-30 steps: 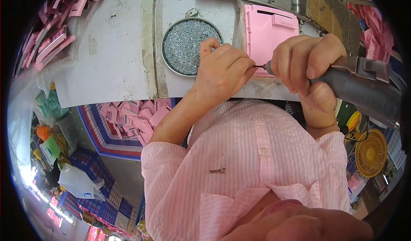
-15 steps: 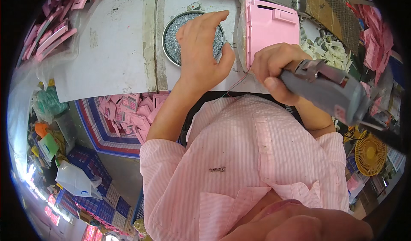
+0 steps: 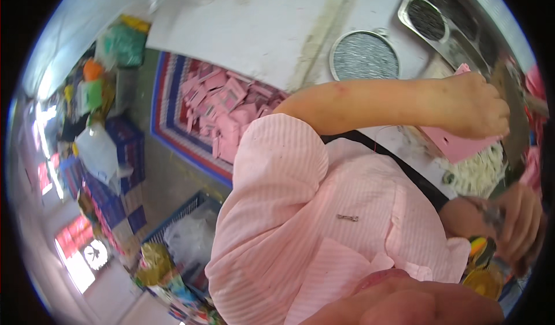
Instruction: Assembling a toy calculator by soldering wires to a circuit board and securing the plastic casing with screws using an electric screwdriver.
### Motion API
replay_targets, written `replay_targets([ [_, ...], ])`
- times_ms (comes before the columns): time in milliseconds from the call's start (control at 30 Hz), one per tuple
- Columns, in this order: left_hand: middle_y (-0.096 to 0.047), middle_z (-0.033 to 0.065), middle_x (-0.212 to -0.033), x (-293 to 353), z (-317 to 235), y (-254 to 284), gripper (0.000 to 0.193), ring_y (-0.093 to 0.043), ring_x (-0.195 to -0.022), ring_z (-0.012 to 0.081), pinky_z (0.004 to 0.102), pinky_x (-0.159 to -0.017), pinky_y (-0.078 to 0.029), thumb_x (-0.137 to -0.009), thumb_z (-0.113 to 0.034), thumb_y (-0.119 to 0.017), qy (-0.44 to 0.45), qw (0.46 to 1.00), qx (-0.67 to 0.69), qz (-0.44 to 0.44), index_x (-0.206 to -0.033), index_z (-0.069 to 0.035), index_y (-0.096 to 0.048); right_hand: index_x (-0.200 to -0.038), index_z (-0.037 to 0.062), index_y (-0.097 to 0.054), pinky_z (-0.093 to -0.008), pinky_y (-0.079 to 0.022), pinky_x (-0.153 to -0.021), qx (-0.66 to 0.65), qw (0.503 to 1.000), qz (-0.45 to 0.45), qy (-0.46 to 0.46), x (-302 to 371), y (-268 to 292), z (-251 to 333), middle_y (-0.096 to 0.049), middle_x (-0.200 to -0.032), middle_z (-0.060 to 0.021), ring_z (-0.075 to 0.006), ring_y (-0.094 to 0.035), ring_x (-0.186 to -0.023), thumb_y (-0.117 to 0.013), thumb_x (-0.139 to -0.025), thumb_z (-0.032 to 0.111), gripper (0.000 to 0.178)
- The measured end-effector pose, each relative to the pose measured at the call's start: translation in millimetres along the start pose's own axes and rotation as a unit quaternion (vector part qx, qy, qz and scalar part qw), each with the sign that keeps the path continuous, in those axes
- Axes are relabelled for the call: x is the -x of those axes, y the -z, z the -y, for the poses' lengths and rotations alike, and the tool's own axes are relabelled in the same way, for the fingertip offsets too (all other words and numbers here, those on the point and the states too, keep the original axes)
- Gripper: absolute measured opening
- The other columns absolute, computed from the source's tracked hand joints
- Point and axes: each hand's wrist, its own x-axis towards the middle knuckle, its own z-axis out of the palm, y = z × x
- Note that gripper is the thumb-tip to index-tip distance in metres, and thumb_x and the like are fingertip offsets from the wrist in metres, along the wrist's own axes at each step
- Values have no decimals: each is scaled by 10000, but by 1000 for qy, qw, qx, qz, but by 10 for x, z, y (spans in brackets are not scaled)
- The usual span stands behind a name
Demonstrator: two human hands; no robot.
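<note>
My left arm stretches across to the right, above the work surface. My left hand [image 3: 477, 108] is closed over a pink plastic casing [image 3: 454, 143], its fingers curled at the casing's right side; the hand covers most of the casing. Near the right rim is my right hand [image 3: 517, 221], smeared by motion. Its fingers look bent, but what they hold, if anything, does not show. The grey power screwdriver cannot be made out now. A round metal dish of small silvery screws [image 3: 365, 56] stands beyond my left forearm.
A metal tray with dark small parts [image 3: 426, 20] lies at the far right. White plastic pieces [image 3: 480, 172] are heaped beside the casing. A red, white and blue basket [image 3: 163, 102] of pink parts [image 3: 225, 108] stands left of the work surface [image 3: 231, 27].
My left hand has moved from the screw dish rightward onto the pink casing. My right hand has swung toward the right rim, and the screwdriver has gone from sight. The whole view has turned leftward.
</note>
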Motion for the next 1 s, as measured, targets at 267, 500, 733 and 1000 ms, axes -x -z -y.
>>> replay_targets([
  [267, -544, 175, -1391, 3365, -375, 1863, 616, -522, -1288, 318, 425, -1087, -413, -838, -158, -613, 546, 803, 8, -238, -1425, -5, -507, -832, 110, -591, -159, -492, -478, 91, 979, -184, -11, 464, -9, 214, -674, -587, 19, -44, -629, -494, -899, -723, 138, 328],
  [500, -628, 208, -1265, 3264, -211, 2060, 451, -599, -1188, 361, 430, -1020, -464, -890, -195, -717, 549, 753, -278, -235, -1286, -5, -612, -924, 129, -516, -202, -446, -430, 223, 952, -191, -87, 310, 159, -48, -596, -558, 64, -71, -583, -464, -847, -816, 267, 375],
  [733, -640, 176, -1041, 1594, 2151, 2576, 257, -651, -898, 355, 407, -821, -534, -868, -133, -702, 214, 832, -407, -310, -1075, -7, -615, -1028, 98, -443, -222, -335, -445, 379, 845, -336, -173, 392, 133, -77, -504, -584, 36, -81, -457, -493, -810, -862, 399, 503],
  [1000, -706, 272, -966, 670, 3442, 3648, 478, -675, -930, 465, 563, -811, -531, -989, -416, -503, 399, 745, -477, -241, -966, 13, -714, -1502, -15, -341, -365, -478, -946, 602, 683, -392, -131, 576, 92, 298, -606, -1195, -152, -246, -619, -1089, -806, -851, 288, 855],
])
